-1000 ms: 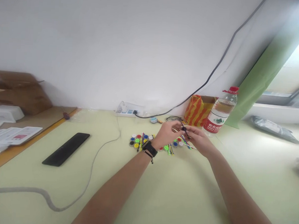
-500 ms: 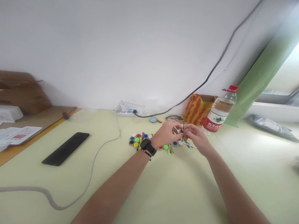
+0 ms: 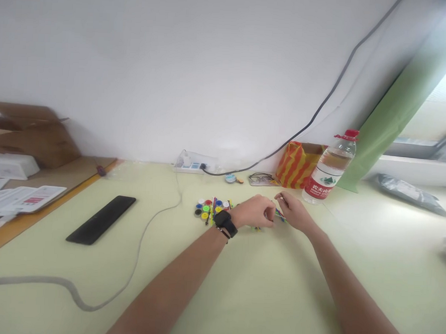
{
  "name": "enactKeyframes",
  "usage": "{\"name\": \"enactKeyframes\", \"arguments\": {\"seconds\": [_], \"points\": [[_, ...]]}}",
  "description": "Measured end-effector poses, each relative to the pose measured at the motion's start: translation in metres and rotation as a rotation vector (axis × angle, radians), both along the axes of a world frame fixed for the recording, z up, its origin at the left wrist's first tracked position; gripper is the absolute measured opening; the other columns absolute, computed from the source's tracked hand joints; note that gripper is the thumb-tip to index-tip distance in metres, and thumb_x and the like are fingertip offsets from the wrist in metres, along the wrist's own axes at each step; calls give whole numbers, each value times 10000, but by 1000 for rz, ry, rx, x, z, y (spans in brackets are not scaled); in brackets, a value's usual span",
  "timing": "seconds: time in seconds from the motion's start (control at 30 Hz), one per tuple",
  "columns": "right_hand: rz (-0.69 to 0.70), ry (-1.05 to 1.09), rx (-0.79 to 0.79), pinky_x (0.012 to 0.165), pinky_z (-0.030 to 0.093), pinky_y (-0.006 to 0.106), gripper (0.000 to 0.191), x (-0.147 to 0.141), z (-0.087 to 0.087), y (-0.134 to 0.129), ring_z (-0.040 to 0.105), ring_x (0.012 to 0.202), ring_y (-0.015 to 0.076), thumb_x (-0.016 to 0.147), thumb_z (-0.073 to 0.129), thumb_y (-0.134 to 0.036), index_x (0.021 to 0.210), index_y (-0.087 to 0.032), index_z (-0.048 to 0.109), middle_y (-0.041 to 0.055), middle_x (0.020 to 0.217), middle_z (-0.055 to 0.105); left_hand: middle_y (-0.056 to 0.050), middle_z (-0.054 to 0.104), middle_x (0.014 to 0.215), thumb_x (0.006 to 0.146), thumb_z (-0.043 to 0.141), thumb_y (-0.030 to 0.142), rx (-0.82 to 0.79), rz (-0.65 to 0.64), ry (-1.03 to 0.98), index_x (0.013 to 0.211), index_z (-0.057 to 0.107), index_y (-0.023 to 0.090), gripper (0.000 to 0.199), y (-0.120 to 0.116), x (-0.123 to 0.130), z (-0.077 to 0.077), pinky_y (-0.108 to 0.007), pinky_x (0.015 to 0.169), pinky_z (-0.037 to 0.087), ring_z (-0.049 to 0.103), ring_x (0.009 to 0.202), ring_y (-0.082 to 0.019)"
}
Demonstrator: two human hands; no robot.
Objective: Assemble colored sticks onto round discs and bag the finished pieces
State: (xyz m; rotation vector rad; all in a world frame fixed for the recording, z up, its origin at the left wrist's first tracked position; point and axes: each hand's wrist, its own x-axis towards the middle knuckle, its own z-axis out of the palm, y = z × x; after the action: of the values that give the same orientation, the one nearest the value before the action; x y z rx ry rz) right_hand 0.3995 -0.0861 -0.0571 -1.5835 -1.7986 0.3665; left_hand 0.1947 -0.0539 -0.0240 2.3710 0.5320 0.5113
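My left hand [image 3: 256, 211], with a black watch [image 3: 225, 223] on its wrist, is low over the small colored pieces, its fingers curled down; what they hold, if anything, is hidden. Just to its right, my right hand [image 3: 293, 210] has its fingertips pinched together on something too small to make out. Several round colored caps [image 3: 206, 209] lie left of my left wrist, with thin colored sticks [image 3: 213, 211] beside them. More sticks [image 3: 280, 215] show between the two hands.
Eyeglasses [image 3: 262, 178], a red and yellow bag [image 3: 294, 165] and a water bottle [image 3: 329, 167] stand or lie behind the hands. A power strip [image 3: 187, 168] is by the wall. A black slab [image 3: 101, 220] and a pale cable [image 3: 139, 247] lie left.
My hands have moved apart. The left hand has lowered toward the pieces, and the dark thin piece that was upright between the fingertips no longer shows there. The eyeglasses are now uncovered.
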Motion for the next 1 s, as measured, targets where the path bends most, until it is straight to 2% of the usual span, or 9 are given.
{"name": "enactKeyframes", "arguments": {"seconds": [0.17, 0.27, 0.37, 0.53, 0.67, 0.77, 0.9, 1.0], "points": [[-19, -127, -141, 664, 428, 336, 213, 8, -19, 6, 623, 687, 249, 978, 404, -449, 1015, -259, 494, 18, 731, 674, 0, 738, 784, 685, 813, 225, 20, -53, 167, 752, 764, 193, 89, 1, 1, -7, -262, 629, 431, 645, 735, -160], [-9, -129, -159, 683, 444, 343, 275, 6, -19, 4, 637, 704, 253, 992, 380, -472, 1142, -258, 465, 2, 721, 655, -3, 743, 797, 671, 829, 231, 46, -41, 202, 739, 772, 200, 94, 4, -2, -9, -275, 653, 441, 660, 777, -179], [-11, -160, -110, 711, 453, 350, 315, 8, -16, 2, 645, 778, 253, 981, 395, -407, 1245, -251, 465, 26, 814, 667, -16, 743, 847, 633, 860, 246, 90, -15, 190, 752, 770, 205, 155, 9, -5, -11, -293, 691, 458, 667, 843, -212], [-23, -211, -119, 742, 462, 345, 300, 24, -16, 1, 637, 882, 244, 871, 553, -338, 1155, -248, 591, 62, 985, 678, -57, 715, 1027, 654, 866, 405, 216, 44, 92, 1005, 756, 231, 407, 14, -9, -14, -344, 822, 478, 618, 1030, -284], [15, -193, -177, 771, 492, 347, 464, 31, -20, 1, 637, 879, 239, 775, 710, -431, 1186, -237, 614, 77, 1049, 680, -96, 684, 1083, 686, 833, 526, 305, 99, 148, 1088, 724, 220, 517, 17, -12, -18, -389, 874, 460, 572, 1065, -324], [28, -196, -190, 719, 497, 340, 484, 29, -23, 2, 629, 784, 219, 761, 723, -451, 1177, -222, 632, 71, 1004, 677, -102, 683, 1051, 733, 789, 569, 309, 106, 176, 1102, 712, 206, 524, 19, -12, -21, -393, 866, 455, 564, 1053, -326], [77, -181, -180, 671, 480, 314, 310, 27, -22, 5, 611, 711, 195, 792, 619, -296, 1086, -215, 677, 38, 871, 668, -103, 682, 1033, 792, 745, 555, 301, 116, 177, 1064, 715, 198, 449, 18, -11, -23, -381, 848, 453, 566, 1025, -311], [82, -164, -187, 627, 461, 299, 267, 24, -21, 5, 604, 673, 191, 774, 583, -233, 1020, -207, 685, 25, 787, 673, -107, 679, 1025, 811, 730, 542, 317, 132, 185, 1039, 720, 194, 416, 17, -8, -26, -386, 852, 451, 567, 1015, -308]]}}
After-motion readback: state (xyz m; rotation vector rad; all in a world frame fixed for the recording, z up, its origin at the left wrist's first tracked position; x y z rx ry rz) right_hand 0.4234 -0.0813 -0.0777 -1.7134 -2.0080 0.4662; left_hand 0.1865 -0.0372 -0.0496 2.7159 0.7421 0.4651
